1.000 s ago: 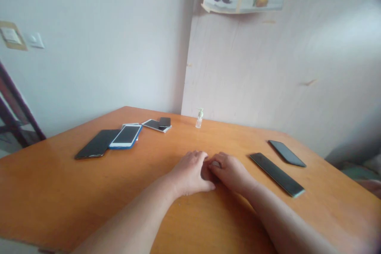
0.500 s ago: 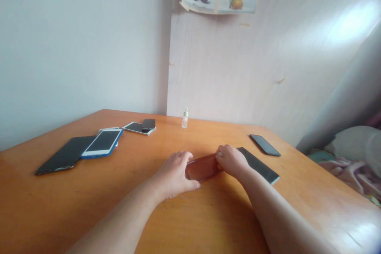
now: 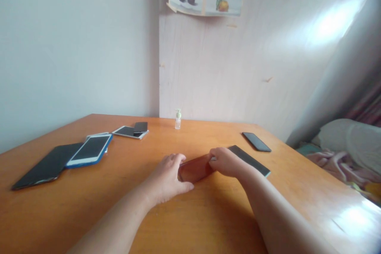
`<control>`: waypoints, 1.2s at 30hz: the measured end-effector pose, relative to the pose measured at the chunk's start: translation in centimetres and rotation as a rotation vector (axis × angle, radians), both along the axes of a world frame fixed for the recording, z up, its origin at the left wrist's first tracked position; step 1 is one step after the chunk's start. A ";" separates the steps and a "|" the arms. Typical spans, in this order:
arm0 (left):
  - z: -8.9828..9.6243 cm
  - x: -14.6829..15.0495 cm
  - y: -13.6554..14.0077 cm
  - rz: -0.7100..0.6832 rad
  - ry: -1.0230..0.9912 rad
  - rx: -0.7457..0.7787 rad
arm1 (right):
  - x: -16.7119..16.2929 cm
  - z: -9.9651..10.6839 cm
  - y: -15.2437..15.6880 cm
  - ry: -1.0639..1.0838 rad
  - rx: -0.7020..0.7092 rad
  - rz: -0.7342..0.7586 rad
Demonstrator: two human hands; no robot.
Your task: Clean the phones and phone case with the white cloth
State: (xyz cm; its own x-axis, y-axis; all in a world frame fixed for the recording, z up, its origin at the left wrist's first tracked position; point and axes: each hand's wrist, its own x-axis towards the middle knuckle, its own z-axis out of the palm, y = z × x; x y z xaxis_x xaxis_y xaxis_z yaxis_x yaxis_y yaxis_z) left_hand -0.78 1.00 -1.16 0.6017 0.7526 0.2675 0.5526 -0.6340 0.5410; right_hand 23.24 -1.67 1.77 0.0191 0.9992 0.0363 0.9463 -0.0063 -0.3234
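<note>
Between my two hands is a phone [image 3: 195,170], its glossy face reflecting the orange of the table; it lies at a slant, its right end farther away. My left hand [image 3: 169,176] cups the left end, fingers at the far edge and thumb at the near edge. The right end is gripped by my right hand [image 3: 223,160], with its fingers curled over and partly hidden. Just beyond my right wrist lies a flat black tablet-like slab [image 3: 250,160], partly covered by that hand and forearm.
A dark phone [image 3: 256,142] rests at the right. On the left, a blue-cased white phone [image 3: 91,151] overlaps a large black tablet [image 3: 47,166]. Farther back, a small dark phone [image 3: 141,127] sits on a white one [image 3: 127,132]. A pump bottle [image 3: 177,120] stands near the wall.
The whole view has shifted, so the table's things appear farther left. Both hands remain at the phone's ends, with hardly any change in their grip.
</note>
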 end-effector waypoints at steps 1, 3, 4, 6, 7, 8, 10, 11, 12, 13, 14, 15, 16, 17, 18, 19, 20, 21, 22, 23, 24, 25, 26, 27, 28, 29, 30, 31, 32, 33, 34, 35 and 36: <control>0.0 0.0 0.0 -0.004 0.005 -0.002 | 0.0 0.0 -0.1 0.047 -0.010 0.027; 0.1 0.0 0.0 -0.010 0.013 -0.004 | 0.0 0.2 -0.2 0.069 0.018 0.002; 0.1 0.0 0.1 -0.013 0.015 -0.004 | 0.1 0.2 -0.2 0.041 0.043 -0.034; 0.1 0.0 0.1 -0.018 0.017 -0.007 | 0.1 0.3 -0.3 -0.019 0.069 -0.077; 0.1 0.0 0.1 -0.017 0.017 -0.011 | 0.0 0.2 -0.3 -0.013 0.052 -0.059; 0.1 0.0 0.1 -0.014 0.017 -0.015 | -0.1 0.2 -0.3 0.028 0.016 -0.021; 0.0 0.0 0.1 -0.010 0.014 -0.016 | -0.4 0.2 -0.3 0.158 -0.044 0.050; 0.0 -0.1 0.1 -0.008 0.011 -0.014 | -0.5 0.1 -0.3 0.203 -0.042 0.050; 0.0 -0.1 0.1 -0.007 0.007 -0.012 | -0.6 0.1 -0.2 0.211 -0.009 0.021; -0.1 -0.1 0.1 -0.008 0.004 -0.010 | -0.6 0.1 -0.1 0.180 0.043 -0.028; -0.1 -0.1 0.1 -0.010 0.004 -0.010 | -0.7 0.0 0.0 0.124 0.095 -0.076; -0.1 0.0 0.1 -0.010 0.005 -0.012 | -0.7 -0.1 0.1 0.065 0.133 -0.110; -0.1 0.0 0.1 -0.010 0.007 -0.014 | -0.7 -0.2 0.2 0.019 0.148 -0.122; -0.2 0.0 0.1 -0.011 0.010 -0.015 | -0.8 -0.3 0.3 -0.007 0.145 -0.114; -0.2 0.0 0.2 -0.012 0.012 -0.013 | -1.0 -0.4 0.3 -0.006 0.127 -0.087; -0.2 0.0 0.2 -0.012 0.014 -0.010 | -1.2 -0.4 0.3 0.019 0.106 -0.048; -0.2 0.1 0.2 -0.012 0.014 -0.006 | -1.4 -0.5 0.4 0.054 0.095 -0.009; -0.3 0.1 0.2 -0.014 0.013 -0.002 | -1.5 -0.5 0.4 0.080 0.098 0.016; -0.3 0.0 0.3 -0.017 0.011 0.001 | -1.6 -0.5 0.4 0.085 0.112 0.015; -0.3 0.0 0.3 -0.021 0.008 0.002 | -1.5 -0.5 0.4 0.066 0.132 -0.015; -0.3 0.0 0.3 -0.024 0.005 0.002 | -1.4 -0.5 0.5 0.027 0.154 -0.066; -0.3 0.0 0.3 -0.027 0.001 0.002 | -1.3 -0.5 0.6 -0.023 0.171 -0.121; -0.3 0.0 0.3 -0.029 -0.002 0.001 | -1.1 -0.6 0.7 -0.065 0.175 -0.161; -0.3 0.0 0.3 -0.029 -0.004 0.002 | -1.1 -0.8 0.8 -0.089 0.166 -0.178; -0.3 -0.1 0.3 -0.029 -0.005 0.002 | -1.1 -1.0 0.9 -0.097 0.154 -0.175; -0.3 0.0 0.3 -0.027 -0.003 0.004 | -1.3 -1.1 0.9 -0.095 0.146 -0.159; -0.3 0.0 0.3 -0.026 0.001 0.006 | -1.7 -1.3 1.0 -0.093 0.141 -0.142; -0.4 0.0 0.3 -0.023 0.008 0.011 | -2.2 -1.4 0.9 -0.090 0.138 -0.123; -0.4 0.0 0.3 -0.018 0.014 0.017 | -2.9 -1.5 0.9 -0.085 0.139 -0.099; -0.4 0.0 0.3 -0.015 0.018 0.023 | -3.7 -1.5 0.8 -0.077 0.142 -0.071; -0.3 0.1 0.2 -0.012 0.019 0.028 | -4.6 -1.5 0.6 -0.068 0.144 -0.037; -0.3 0.1 0.2 -0.013 0.016 0.031 | -5.4 -1.4 0.5 -0.057 0.145 0.000; -0.2 0.1 0.1 -0.018 0.008 0.032 | -6.2 -1.4 0.3 -0.042 0.145 0.043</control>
State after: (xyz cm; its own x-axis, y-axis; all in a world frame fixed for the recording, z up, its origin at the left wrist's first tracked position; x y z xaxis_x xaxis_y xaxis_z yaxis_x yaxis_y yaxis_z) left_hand -0.64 1.12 -1.39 0.6173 0.7330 0.2859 0.5453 -0.6605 0.5161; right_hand 17.03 -1.33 0.36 -0.0279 0.9833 0.1801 0.9573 0.0781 -0.2785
